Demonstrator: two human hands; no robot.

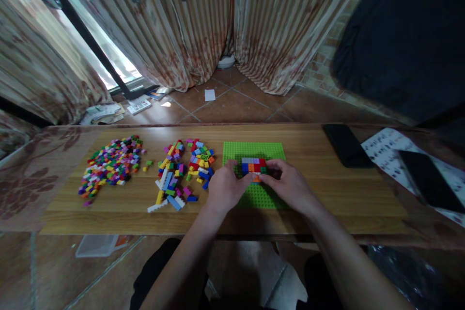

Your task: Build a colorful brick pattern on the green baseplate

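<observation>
A bright green studded baseplate [279,151] lies on the wooden board in front of me. At its middle is a small block of toy bricks [251,167], in lilac, red, blue, orange, white and green. My left hand [228,186] grips this block from the left, its thumb at the near edge. From the right, my right hand [288,184] closes on it too, thumb near the other thumb and curled fingers along the right side. An orange and white brick edge shows between the thumbs. Whether the block is seated on the studs or lifted cannot be made out.
Left of the baseplate lie two piles of larger bricks [170,181] [199,160]. A heap of tiny bricks [112,164] spreads further left. On the right are a black phone [347,145], another dark phone [430,179] and a printed sheet [387,147]. A clear plastic tub [96,246] sits below.
</observation>
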